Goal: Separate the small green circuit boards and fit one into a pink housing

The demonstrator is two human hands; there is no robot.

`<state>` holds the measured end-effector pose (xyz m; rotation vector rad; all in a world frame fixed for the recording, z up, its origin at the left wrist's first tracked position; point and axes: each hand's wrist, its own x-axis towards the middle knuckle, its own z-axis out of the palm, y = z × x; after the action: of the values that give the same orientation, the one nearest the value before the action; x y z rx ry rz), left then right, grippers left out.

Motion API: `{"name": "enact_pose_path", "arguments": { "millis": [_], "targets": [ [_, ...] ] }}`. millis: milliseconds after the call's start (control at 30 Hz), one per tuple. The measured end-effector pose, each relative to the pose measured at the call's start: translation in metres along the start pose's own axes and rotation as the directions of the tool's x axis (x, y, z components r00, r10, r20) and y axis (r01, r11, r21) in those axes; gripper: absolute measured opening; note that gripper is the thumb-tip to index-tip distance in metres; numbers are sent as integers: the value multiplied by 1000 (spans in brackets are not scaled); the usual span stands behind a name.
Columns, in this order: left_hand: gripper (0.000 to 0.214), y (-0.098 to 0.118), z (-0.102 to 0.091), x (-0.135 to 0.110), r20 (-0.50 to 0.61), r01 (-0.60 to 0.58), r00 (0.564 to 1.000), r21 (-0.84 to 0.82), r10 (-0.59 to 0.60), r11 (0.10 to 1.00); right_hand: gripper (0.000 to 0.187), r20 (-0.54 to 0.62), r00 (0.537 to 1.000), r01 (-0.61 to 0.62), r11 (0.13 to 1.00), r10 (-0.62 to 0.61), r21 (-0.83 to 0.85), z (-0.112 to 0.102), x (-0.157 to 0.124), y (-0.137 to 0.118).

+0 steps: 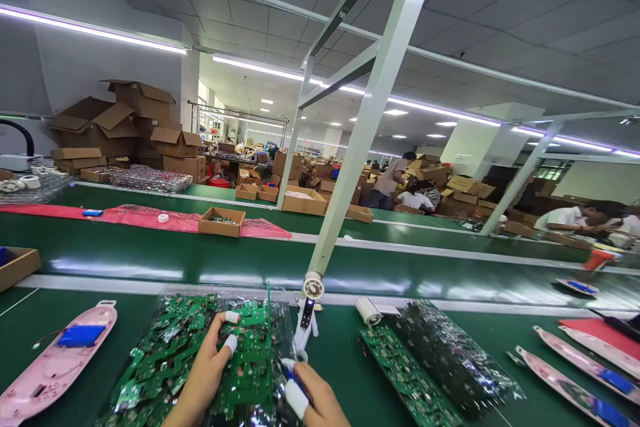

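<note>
a: what are the hands on, down at the bottom of the frame?

b: the left hand (200, 367) is curled, its white-capped fingers (230, 344) pressing down on a heap of green circuit boards (250, 340) in a clear plastic bag, bottom centre. the right hand (317, 397) is closed around something thin with a blue edge (295, 377), but i can't tell what it is or whether it's truly gripped

a: how far along do things look?

b: going by how they lie, plenty of boards are bagged and piled. there's that heap, plus a second pile of green boards (407, 367) beside a dark silvery bag (450, 353), lower right of centre

a: and the pink pieces?

b: a pink plastic shell (55, 373) at the lower left holds a blue battery pack (80, 335) with a thin wire trailing from it. more pink shells (575, 380) line the lower right corner, with blue packs in them too. no green board shows in any shell, so the boards look unfitted so far

a: anything between the piles?

b: a white handheld device (306, 327) stands upright at the belt's far edge, and a white roll (369, 311) lies just right of it
</note>
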<state>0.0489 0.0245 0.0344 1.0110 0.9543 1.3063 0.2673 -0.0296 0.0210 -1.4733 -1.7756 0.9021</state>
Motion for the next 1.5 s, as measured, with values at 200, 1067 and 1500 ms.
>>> {"name": "enact_pose_path", "arguments": {
  "millis": [200, 1067, 1500],
  "targets": [
    [37, 3, 4, -5, -39, -60, 997, 37, 62, 997, 44, 42, 999, 20, 975, -11, -223, 2, 6, 2],
    [41, -36, 2, 42, -68, 70, 995, -82, -75, 994, 69, 277, 923, -370, 414, 268, 832, 36, 29, -6],
    [40, -5, -2, 31, -142, 22, 990, 3, -21, 1000, 46, 81, 995, 43, 996, -50, 83, 4, -3, 7]
  ]
}}
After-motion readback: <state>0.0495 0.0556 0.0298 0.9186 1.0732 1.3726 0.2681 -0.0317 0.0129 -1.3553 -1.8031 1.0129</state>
